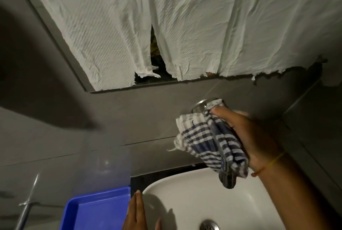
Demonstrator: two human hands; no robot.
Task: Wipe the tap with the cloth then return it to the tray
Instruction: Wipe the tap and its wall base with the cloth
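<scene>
A blue-and-white checked cloth [209, 142] is wrapped over the wall-mounted chrome tap [200, 104], whose round base shows just above the cloth while its spout is hidden under it. My right hand [248, 135] grips the cloth around the tap. A blue tray [74, 211] lies on the counter at the lower left, with nothing visible in it. My left hand [137, 213] rests flat with fingers together on the left rim of the white sink [185, 179], between tray and basin.
White paper towels [166, 26] cover the mirror above the sink. Grey tiled wall [138, 115] runs behind the tap. A metal rod [26, 209] stands at the lower left. The sink drain [209, 225] shows at the bottom.
</scene>
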